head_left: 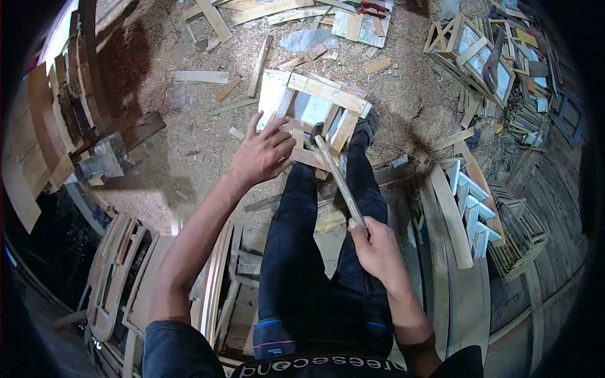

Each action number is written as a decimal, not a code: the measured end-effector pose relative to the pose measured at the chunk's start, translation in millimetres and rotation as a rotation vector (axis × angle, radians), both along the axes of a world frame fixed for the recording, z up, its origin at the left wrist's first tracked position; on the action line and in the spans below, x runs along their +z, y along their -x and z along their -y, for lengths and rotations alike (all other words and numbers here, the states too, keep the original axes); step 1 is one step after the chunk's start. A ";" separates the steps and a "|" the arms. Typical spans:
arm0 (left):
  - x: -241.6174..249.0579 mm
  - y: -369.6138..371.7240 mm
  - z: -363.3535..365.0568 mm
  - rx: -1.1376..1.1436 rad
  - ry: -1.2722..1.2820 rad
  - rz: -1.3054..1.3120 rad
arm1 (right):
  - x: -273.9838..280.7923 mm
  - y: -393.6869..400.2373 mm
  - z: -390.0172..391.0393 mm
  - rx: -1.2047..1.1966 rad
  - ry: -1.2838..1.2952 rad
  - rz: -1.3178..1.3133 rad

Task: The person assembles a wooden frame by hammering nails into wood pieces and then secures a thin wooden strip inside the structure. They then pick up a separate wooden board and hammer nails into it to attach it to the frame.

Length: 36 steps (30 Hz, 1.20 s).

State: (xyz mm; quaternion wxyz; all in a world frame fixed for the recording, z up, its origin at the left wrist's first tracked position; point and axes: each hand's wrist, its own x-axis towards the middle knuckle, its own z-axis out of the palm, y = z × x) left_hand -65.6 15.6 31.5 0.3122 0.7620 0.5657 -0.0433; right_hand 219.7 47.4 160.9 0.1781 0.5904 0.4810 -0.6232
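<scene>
A hammer with a long wooden handle is gripped near its end by my right hand. Its dark metal head lies over the near part of a small wooden frame on the ground between my feet. The frame is built of pale strips around a whitish panel. Over the frame's left side hovers my left hand, fingers apart and partly curled, with nothing visible in it. A white board shows under the frame's left edge.
Sawdust and wood scraps cover the ground ahead. Red-handled pliers lie on a board at the top. To the right stand wooden frames and a white slatted piece. Planks lean at the left.
</scene>
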 end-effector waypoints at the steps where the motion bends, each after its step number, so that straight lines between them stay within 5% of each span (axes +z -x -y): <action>1: 0.1 -0.8 0.1 0.000 0.002 0.003 | 0.3 3.1 -5.5 0.082 -0.036 0.039; 18: -9.4 5.5 4.1 -0.043 -0.038 0.018 | -32.2 73.7 -89.7 0.464 0.127 0.207; 36: -14.4 10.9 0.9 -0.099 -0.023 0.045 | -48.5 65.6 -82.1 0.149 0.382 0.182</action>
